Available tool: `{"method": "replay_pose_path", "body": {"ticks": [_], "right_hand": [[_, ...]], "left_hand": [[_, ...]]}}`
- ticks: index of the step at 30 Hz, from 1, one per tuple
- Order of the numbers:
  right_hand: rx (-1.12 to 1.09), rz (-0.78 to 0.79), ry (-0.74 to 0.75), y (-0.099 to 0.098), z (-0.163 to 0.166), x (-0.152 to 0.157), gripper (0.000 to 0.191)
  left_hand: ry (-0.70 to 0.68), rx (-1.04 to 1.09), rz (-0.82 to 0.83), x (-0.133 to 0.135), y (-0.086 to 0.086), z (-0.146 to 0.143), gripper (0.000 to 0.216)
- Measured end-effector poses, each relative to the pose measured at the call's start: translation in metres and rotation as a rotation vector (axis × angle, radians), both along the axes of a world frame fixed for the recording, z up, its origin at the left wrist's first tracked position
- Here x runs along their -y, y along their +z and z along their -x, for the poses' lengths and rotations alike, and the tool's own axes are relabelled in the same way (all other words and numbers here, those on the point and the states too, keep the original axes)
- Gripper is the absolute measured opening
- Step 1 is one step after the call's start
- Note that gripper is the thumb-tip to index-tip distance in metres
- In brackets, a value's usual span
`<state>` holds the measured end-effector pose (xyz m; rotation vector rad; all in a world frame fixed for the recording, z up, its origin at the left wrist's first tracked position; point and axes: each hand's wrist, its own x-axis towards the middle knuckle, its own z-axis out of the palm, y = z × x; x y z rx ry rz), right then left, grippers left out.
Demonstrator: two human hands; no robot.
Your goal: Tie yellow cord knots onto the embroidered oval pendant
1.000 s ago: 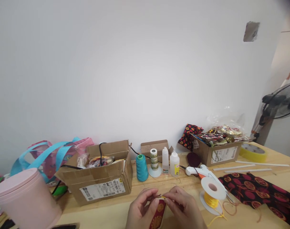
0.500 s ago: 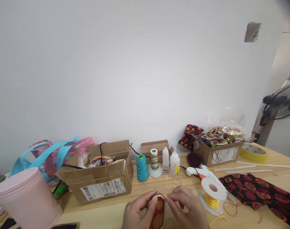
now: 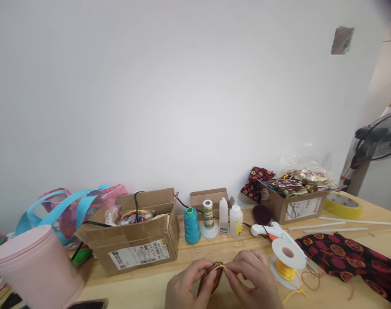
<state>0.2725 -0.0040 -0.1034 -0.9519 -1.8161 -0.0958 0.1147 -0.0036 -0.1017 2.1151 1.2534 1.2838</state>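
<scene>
1. left hand (image 3: 185, 287) pinches a small red patterned pouch (image 3: 211, 279) at six o'clock on the table (image 3: 144, 289), fingers closed round its edge.
2. right hand (image 3: 255, 281) fingers nip a yellow cord (image 3: 222, 266) at the pouch's top, tightly closed.
3. best kept steady: pouch braced, cord taut, short pulls.
4. count: two cardboard boxes (image 3: 134, 240), two glue bottles (image 3: 236, 221), one teal thread cone (image 3: 191, 225), one yellow cord spool (image 3: 287, 259) at three o'clock.

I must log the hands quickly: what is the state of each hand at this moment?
Left hand: closed on the small red patterned fabric piece.
Right hand: fingers pinched on the thin yellow cord at the top of the piece.
</scene>
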Motion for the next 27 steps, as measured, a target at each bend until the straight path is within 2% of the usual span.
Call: {"method": "replay_pose_path", "body": {"ticks": [6, 13, 18, 23, 27], "right_hand": [[-0.008, -0.024, 0.019, 0.000, -0.001, -0.001, 0.009], [-0.071, 0.023, 0.049, -0.005, -0.001, -0.004, 0.010], [-0.157, 0.163, 0.142, -0.005, 0.000, -0.003, 0.016], [-0.240, 0.336, 0.080, -0.007, -0.001, -0.003, 0.023], [-0.223, 0.416, 0.085, -0.012, 0.001, -0.005, 0.029]], "left_hand": [[-0.010, -0.076, -0.106, -0.002, -0.003, 0.003, 0.012], [0.007, -0.079, -0.120, -0.002, -0.001, 0.004, 0.012], [-0.010, -0.078, -0.088, -0.002, -0.002, 0.003, 0.012], [0.021, -0.088, -0.047, -0.001, 0.001, 0.003, 0.013], [0.015, -0.077, -0.012, -0.001, 0.002, 0.003, 0.014]]}}
